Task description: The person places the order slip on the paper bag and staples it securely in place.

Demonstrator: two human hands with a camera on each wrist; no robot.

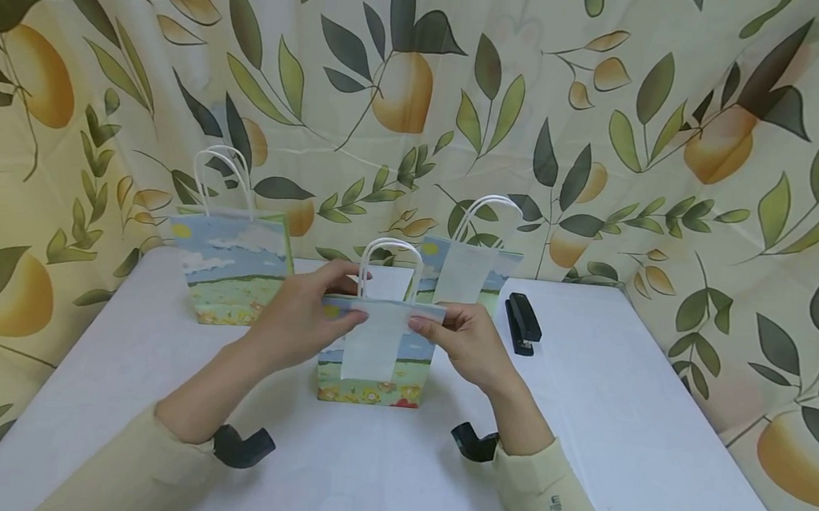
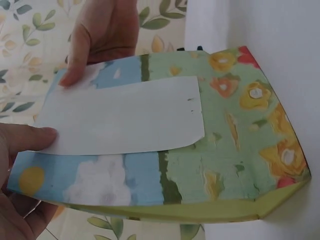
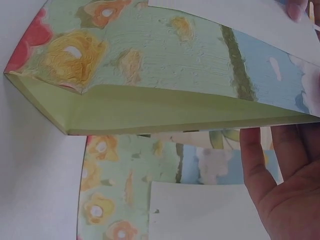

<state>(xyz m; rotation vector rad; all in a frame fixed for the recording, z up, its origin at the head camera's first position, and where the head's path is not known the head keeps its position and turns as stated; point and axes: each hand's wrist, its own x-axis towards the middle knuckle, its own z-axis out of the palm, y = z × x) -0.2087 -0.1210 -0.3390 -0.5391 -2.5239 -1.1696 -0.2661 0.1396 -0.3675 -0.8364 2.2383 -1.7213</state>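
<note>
A small paper gift bag (image 1: 410, 374) with a painted sky and flower meadow stands upright at the middle of the table, its two white handles (image 1: 393, 244) raised. Down its front hangs a white paper strip (image 2: 125, 117), marked by small slits near the lower end. My left hand (image 1: 304, 307) pinches the top left of the bag, thumb on the strip's edge and fingers behind. At the top right corner my right hand (image 1: 471, 340) grips the rim, thumb in front. In the right wrist view its fingers (image 3: 257, 160) show under the bag's side.
Another matching bag (image 1: 232, 254) stands at the back left, with no strip on its visible front. Behind the held bag, to the right, is a third bag (image 1: 506, 267) bearing a white strip (image 1: 463, 276). A black stapler (image 1: 523, 323) lies right of it. A patterned curtain hangs behind the table.
</note>
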